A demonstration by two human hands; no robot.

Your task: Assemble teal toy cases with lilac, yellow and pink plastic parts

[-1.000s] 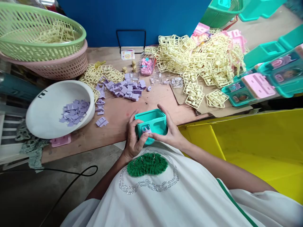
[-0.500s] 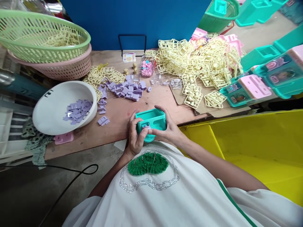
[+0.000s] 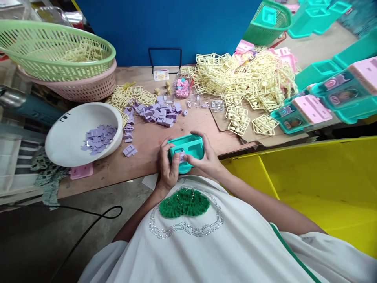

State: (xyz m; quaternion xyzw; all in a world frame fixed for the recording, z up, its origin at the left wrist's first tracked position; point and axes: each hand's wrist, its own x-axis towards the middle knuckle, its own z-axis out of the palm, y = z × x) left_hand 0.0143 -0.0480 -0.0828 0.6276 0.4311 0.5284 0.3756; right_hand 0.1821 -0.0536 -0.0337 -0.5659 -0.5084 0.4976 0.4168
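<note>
The teal box (image 3: 196, 149) is held between the two hands, above the person's lap and close to the near edge of the counter (image 3: 153, 157). The left side of the box is clasped by the left hand (image 3: 167, 169), and the right side is gripped by the right hand (image 3: 211, 160); some fingers are hidden behind the walls. A small purple piece (image 3: 182, 156) is pinched between the two thumb tips, against the box face turned toward the body. Whether it is fully seated cannot be told, as its edges are partly covered by the thumbs.

For good work here, the box is best kept steady by the fingers so that only the thumbs are needed for the fine pressing. The piece should probably be kept square to the face, with even pressure given from both sides; if one thumb is pushed harder, the piece may be tilted or jammed. The thin-looking walls are best not squeezed too hard.

More purple parts (image 3: 160, 114) are piled beyond the left hand, and others are held in the white bowl (image 3: 55, 143) to its left. Cream frames (image 3: 235, 76) are heaped well beyond the right hand.
</note>
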